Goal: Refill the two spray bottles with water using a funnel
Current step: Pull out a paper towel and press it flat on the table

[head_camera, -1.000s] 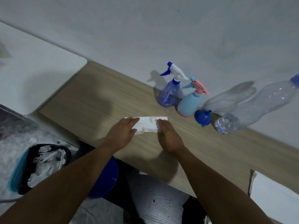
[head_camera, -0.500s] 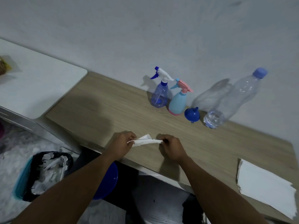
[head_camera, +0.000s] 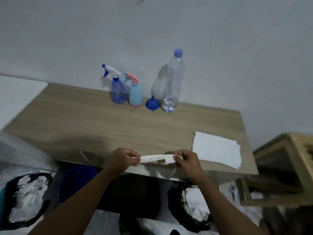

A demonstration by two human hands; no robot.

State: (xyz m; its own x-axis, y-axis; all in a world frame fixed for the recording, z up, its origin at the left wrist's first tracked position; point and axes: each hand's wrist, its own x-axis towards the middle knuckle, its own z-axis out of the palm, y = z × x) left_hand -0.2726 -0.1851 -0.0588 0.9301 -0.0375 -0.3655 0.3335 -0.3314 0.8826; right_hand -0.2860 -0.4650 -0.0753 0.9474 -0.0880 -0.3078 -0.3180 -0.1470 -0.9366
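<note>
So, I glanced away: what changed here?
White paper tissue: was pressed flat on the wooden table, now lifted near its front edge, left hand and right hand pinching the ends. Clear blue spray bottle, pale blue spray bottle, blue funnel, clear water bottle: unmoved.

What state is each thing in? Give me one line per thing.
Purple spray bottle: upright, spray head on.
Light blue spray bottle: upright, spray head on.
Funnel: on the table, in no bottle.
Water bottle: upright, capped, a little water at the bottom.
Folded tissue: stretched between left hand and right hand, both pinching it.
Tissue stack: lying flat on the table.
</note>
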